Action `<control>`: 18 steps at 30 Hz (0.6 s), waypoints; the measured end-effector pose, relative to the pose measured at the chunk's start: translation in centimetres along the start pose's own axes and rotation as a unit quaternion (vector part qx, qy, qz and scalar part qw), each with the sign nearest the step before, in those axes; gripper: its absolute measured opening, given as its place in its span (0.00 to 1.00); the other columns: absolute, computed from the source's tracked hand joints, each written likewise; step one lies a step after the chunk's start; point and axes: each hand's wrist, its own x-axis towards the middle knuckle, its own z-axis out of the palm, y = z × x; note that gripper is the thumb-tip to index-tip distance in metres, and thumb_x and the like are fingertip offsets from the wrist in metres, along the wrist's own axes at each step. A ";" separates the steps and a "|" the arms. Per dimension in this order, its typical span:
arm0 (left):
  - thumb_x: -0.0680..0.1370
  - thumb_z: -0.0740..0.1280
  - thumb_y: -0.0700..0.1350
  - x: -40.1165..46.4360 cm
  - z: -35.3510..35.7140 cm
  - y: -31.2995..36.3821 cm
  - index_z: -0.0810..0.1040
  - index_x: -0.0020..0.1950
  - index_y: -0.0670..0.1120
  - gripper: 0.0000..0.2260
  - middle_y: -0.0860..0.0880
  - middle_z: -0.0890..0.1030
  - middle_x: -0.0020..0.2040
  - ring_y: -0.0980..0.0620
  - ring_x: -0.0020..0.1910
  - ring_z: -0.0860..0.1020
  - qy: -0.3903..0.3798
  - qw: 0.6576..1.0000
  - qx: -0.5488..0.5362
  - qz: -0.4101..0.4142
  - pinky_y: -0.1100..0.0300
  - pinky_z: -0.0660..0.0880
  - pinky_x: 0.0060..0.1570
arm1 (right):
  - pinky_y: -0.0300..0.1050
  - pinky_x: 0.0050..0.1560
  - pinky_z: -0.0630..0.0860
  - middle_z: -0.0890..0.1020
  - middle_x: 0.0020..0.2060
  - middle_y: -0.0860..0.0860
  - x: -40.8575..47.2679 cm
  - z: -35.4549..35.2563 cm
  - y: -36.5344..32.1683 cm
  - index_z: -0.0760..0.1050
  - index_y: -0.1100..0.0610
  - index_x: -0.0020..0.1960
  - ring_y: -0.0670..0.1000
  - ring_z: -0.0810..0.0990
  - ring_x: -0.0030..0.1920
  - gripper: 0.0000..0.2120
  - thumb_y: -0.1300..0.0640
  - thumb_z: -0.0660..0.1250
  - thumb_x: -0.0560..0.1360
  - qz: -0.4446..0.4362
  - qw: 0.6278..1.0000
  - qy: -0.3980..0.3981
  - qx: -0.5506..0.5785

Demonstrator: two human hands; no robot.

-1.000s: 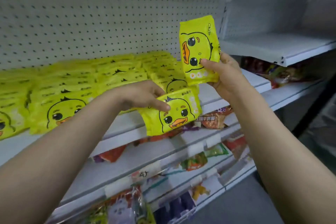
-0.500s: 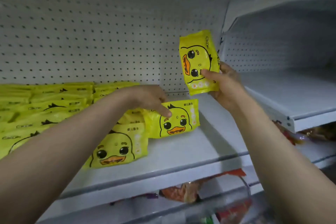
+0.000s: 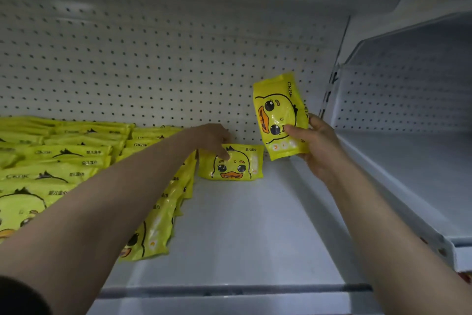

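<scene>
**Two yellow duck packs at the white shelf**

We reach our left hand point(image 3: 214, 139) far in, to the back of the shelf point(image 3: 255, 225). Its fingers point(image 3: 224, 153) are bent round the top left corner of the low pack point(image 3: 235, 165) and hold it there. The low pack is yellow with a duck face on it, and the face is the right way up. It sits on the shelf, close to the back wall point(image 3: 153, 72) with all the little holes. We cannot tell if it leans on that wall. It is right beside the piles of packs point(image 3: 63, 161) on its left.

Our right hand point(image 3: 316, 146) holds the high pack point(image 3: 279, 115) up in the air. The thumb is on the front near the bottom, and the other fingers are curled behind it. This pack is turned, so its duck face looks sideways. It is above the low pack and a little to the right, and its bottom end is near the low pack's top right corner.

The piles of packs fill the left part of the shelf. The next shelf point(image 3: 408, 174) is on the right.
</scene>
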 end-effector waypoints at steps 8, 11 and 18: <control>0.70 0.75 0.49 2.1 0.4 -1.5 0.77 0.61 0.46 0.21 0.47 0.77 0.59 0.47 0.58 0.75 0.076 0.997 0.019 -0.010 0.55 0.71 0.55 | 0.55 0.51 0.80 0.86 0.51 0.52 0.8 -0.7 0.0 0.77 0.57 0.60 0.56 0.85 0.50 0.17 0.66 0.72 0.72 -0.005 1.000 -0.002 0.002; 0.71 0.74 0.48 2.4 0.6 -1.7 0.76 0.65 0.48 0.23 0.48 0.76 0.63 0.47 0.60 0.74 0.105 0.994 0.023 -0.019 0.53 0.72 0.57 | 0.57 0.52 0.81 0.86 0.50 0.52 1.1 -0.9 -0.3 0.77 0.56 0.61 0.56 0.85 0.50 0.18 0.66 0.72 0.72 -0.010 1.000 -0.005 -0.001; 0.71 0.74 0.48 2.2 1.1 -1.9 0.75 0.65 0.51 0.23 0.48 0.76 0.62 0.46 0.59 0.75 0.158 0.986 0.028 -0.042 0.53 0.73 0.53 | 0.49 0.44 0.82 0.86 0.49 0.52 1.5 -0.8 -0.3 0.77 0.58 0.60 0.54 0.86 0.47 0.18 0.66 0.72 0.72 -0.014 1.000 -0.007 -0.004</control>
